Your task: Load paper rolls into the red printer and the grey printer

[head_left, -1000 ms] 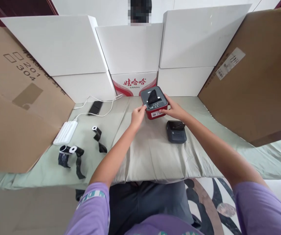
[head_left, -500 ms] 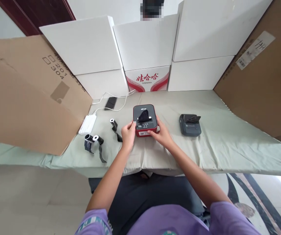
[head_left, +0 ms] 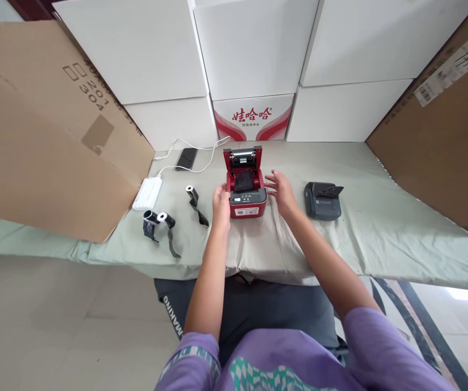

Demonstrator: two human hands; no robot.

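Observation:
A small red printer [head_left: 247, 196] stands on the cloth-covered table [head_left: 364, 239] with its lid [head_left: 242, 156] swung up and back. A black roll [head_left: 244, 181] lies in its open bay. My left hand [head_left: 220, 200] rests against the printer's left side, fingers curled on the casing. My right hand [head_left: 281, 189] hovers just right of it, fingers spread and holding nothing.
A dark grey printer [head_left: 322, 200] sits to the right. Left of the red one lie a black roll [head_left: 195, 199], two more rolls [head_left: 157, 225], a white power bank [head_left: 148, 193] with cable and a phone [head_left: 186, 158]. White boxes and cardboard sheets wall the table.
The red printer's lid has gone from closed to open, showing the roll inside. My right hand came off the printer and spread open; my left stayed on its left side.

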